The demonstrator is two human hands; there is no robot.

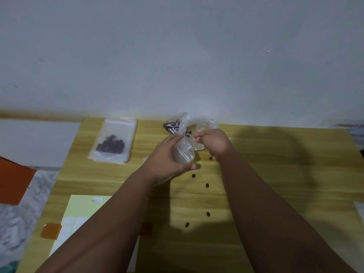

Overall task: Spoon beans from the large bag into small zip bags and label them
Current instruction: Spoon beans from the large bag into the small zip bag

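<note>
— What's over on the left?
— A filled zip bag (pixel 112 143) lying flat on the surface (pixel 275 174), beans inside.
— And the hands?
— The left hand (pixel 167 156) wraps around a small bag (pixel 184 153), held upright. The right hand (pixel 213 143) pinches a spoon at its mouth, I think; it's blurred. Loose beans (pixel 207 185) lie scattered just below.

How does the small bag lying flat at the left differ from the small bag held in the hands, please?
The flat bag lies untouched on the table, holding a dark pile of beans; the held bag is upright in the left hand, looks nearly empty, with the right hand at its mouth. Both are clear plastic.
</note>
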